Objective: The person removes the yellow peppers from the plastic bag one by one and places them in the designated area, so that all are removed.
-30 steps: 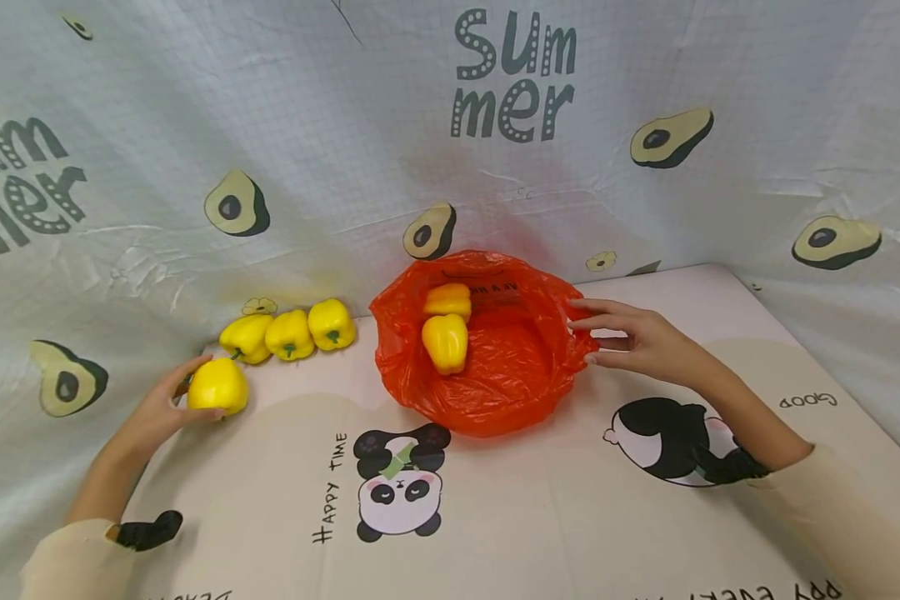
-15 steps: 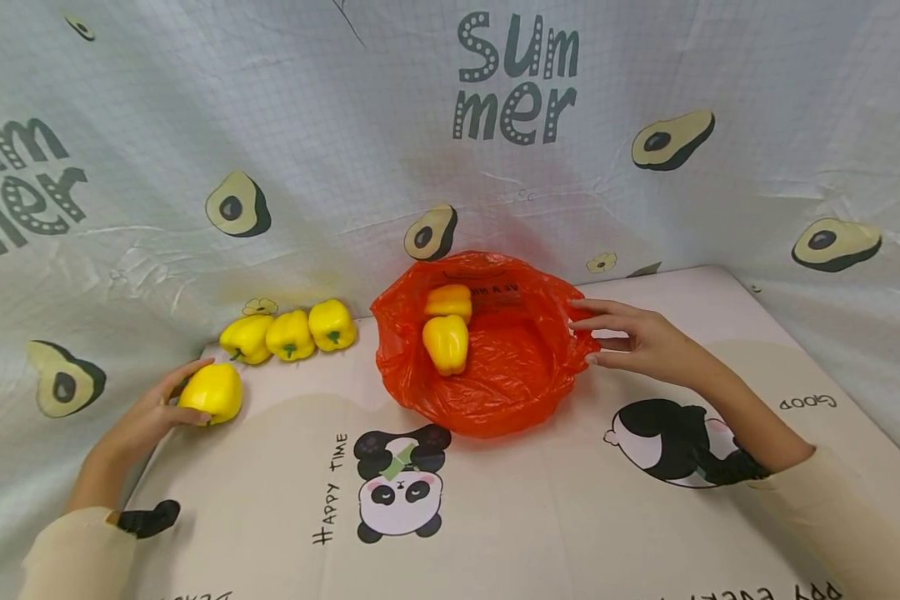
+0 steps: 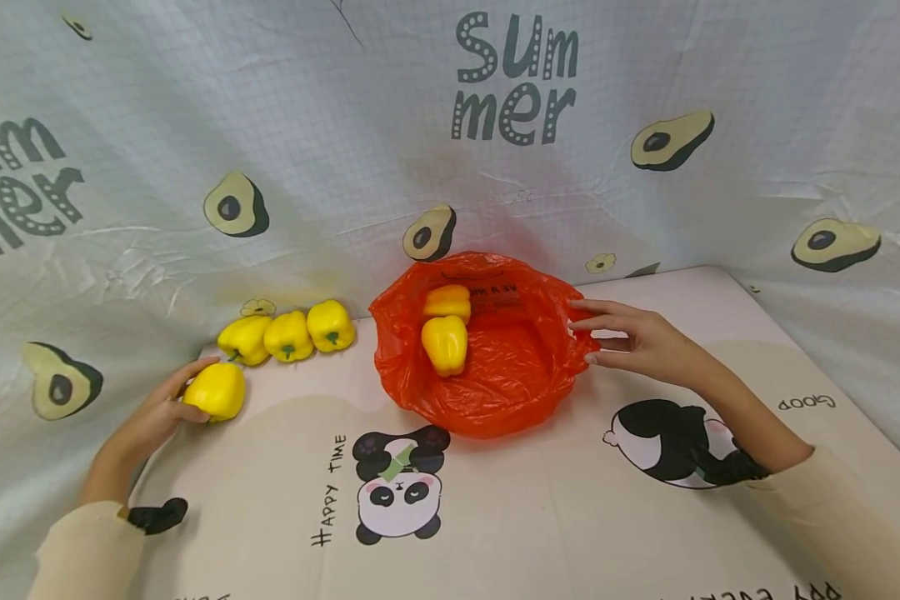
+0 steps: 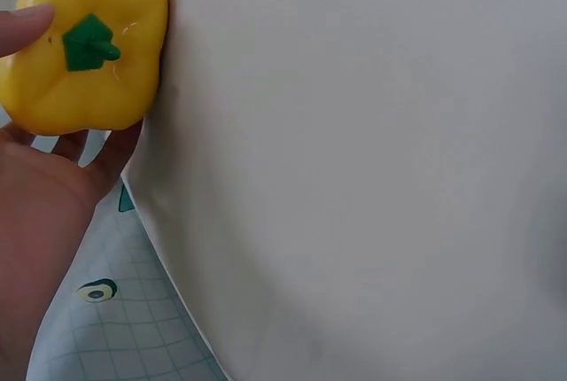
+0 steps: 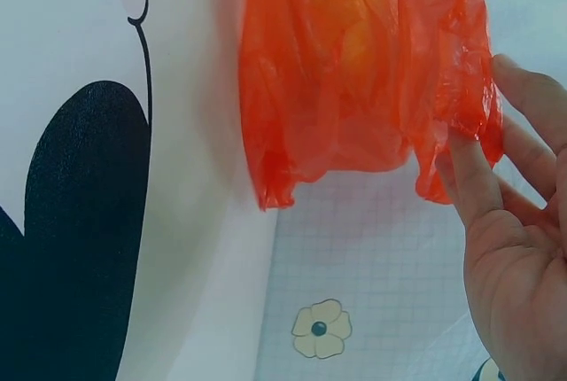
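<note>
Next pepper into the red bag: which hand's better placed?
Left, I'd say: the left hand grips a yellow pepper, with three peppers lined up nearby. The right hand touches the red bag, likely better suited to steadying it.

A translucent red bag [image 3: 480, 418] with black print [image 3: 495, 289] is glowing at the center of the frame, where two peppers [image 3: 445, 342] are showing yellow and orange-yellow. Center left, three yellow peppers [image 3: 288, 333] with green stems [image 3: 288, 351] are echoing the yellow pepper [image 3: 217, 392] below them. Black-and-white pandas [image 3: 401, 500] are dotting the cream table [image 3: 540, 521], while dark-rimmed cream avocados [image 3: 678, 137] and grey polka-dotted lettering [image 3: 474, 47] are patterning the pale, gridded backdrop [image 3: 330, 125].
</note>
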The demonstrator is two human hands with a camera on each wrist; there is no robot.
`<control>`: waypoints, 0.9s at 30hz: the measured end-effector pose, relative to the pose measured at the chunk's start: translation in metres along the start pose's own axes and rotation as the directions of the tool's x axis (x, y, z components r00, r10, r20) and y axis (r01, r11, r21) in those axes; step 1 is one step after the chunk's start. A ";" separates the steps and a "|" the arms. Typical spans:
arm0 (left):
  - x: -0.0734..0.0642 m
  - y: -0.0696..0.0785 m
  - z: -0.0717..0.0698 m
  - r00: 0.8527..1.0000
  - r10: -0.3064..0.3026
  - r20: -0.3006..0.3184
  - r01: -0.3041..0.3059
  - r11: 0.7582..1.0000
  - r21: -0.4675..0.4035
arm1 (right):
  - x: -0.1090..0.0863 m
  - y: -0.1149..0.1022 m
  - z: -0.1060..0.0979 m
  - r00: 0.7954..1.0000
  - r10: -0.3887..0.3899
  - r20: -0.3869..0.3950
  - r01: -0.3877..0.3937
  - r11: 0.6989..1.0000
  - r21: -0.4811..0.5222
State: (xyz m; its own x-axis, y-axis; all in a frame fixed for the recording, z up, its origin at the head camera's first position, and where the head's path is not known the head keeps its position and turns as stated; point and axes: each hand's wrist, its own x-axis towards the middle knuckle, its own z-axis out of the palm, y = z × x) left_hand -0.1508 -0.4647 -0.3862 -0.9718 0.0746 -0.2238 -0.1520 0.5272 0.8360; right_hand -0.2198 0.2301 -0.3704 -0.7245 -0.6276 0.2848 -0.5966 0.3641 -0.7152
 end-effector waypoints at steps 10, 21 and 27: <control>0.002 -0.012 0.002 1.000 0.012 0.004 -0.011 0.997 -0.073 | 0.000 0.002 0.003 1.000 -0.018 -0.001 0.018 1.000 -0.002; -0.001 0.010 0.018 0.984 0.070 -0.166 -0.059 0.996 0.074 | 0.001 -0.001 0.003 1.000 -0.009 0.000 0.009 1.000 -0.021; -0.005 0.039 0.029 0.967 0.132 -0.217 -0.112 0.988 0.102 | 0.002 -0.003 0.002 1.000 0.002 0.001 -0.002 1.000 -0.029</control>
State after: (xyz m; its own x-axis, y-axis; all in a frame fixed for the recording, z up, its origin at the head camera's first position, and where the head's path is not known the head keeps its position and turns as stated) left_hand -0.1467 -0.4194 -0.3669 -0.9991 -0.0421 0.0025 -0.0233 0.5990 0.8004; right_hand -0.2187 0.2265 -0.3688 -0.7255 -0.6276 0.2824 -0.6046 0.3853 -0.6971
